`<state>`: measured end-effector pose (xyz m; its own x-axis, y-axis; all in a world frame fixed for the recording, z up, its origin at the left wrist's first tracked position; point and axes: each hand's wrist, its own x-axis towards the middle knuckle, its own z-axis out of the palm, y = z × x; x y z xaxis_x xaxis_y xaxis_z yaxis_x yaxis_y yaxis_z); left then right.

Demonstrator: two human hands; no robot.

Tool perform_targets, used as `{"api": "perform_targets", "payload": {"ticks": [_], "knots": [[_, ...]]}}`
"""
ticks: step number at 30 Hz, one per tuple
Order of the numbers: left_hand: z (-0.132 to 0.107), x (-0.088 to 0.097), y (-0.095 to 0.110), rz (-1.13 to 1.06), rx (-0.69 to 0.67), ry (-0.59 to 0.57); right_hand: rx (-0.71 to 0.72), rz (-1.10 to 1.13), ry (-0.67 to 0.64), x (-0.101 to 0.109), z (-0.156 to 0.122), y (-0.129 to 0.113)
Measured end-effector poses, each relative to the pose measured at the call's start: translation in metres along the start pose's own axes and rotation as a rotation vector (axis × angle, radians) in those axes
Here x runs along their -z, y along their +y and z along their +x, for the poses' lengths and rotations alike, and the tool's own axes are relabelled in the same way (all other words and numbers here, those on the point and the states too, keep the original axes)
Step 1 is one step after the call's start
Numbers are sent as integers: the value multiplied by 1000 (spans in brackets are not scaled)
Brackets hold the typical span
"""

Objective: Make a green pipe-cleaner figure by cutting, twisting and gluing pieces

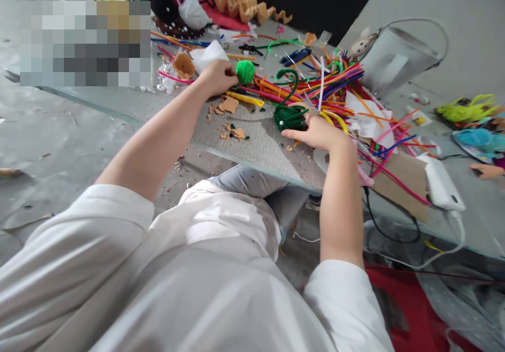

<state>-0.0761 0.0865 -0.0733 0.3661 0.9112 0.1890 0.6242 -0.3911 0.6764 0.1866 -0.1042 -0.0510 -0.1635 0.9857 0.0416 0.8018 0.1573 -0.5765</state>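
Note:
My left hand (216,76) reaches far across the table, its fingers closed on a bright green fuzzy ball (245,71). My right hand (317,132) rests nearer the table's front edge, fingers curled on a dark green coil of pipe cleaner (290,116) whose free end curves up and away. A yellow utility knife (245,98) lies between my two hands. Brown cardboard scraps (229,106) are scattered under my left wrist.
A heap of coloured pipe cleaners (335,86) spreads to the right. A white bucket (394,57) stands behind it. A white power bank (440,183) with cables lies at the right edge. Brown egg-carton pieces (248,7) sit at the back. The grey tabletop (260,141) ends above my knees.

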Motion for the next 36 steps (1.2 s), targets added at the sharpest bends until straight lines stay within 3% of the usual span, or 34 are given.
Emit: {"api": "perform_targets", "payload": {"ticks": [20, 24, 28, 30, 32, 33, 34, 36], "knots": [[3, 1, -1, 29, -6, -50, -35, 9, -11, 0, -1, -3], [11, -5, -14, -9, -50, 18, -32, -8, -11, 1, -2, -5], [37, -15, -38, -10, -44, 72, -20, -28, -6, 2, -3, -9], [48, -18, -45, -31, -56, 198, -11, -9, -6, 2, -3, -8], [50, -18, -42, -92, -153, 356, 3, 10, -6, 2, -1, -7], [47, -17, -36, -154, -239, 382, 11, 7, 2, 1, 0, -5], [41, -16, -28, -237, -339, 348, 17, -7, 18, 0, 2, -4], [24, -17, -6, -457, -533, 86, 31, -55, 65, -1, 4, -2]]}}
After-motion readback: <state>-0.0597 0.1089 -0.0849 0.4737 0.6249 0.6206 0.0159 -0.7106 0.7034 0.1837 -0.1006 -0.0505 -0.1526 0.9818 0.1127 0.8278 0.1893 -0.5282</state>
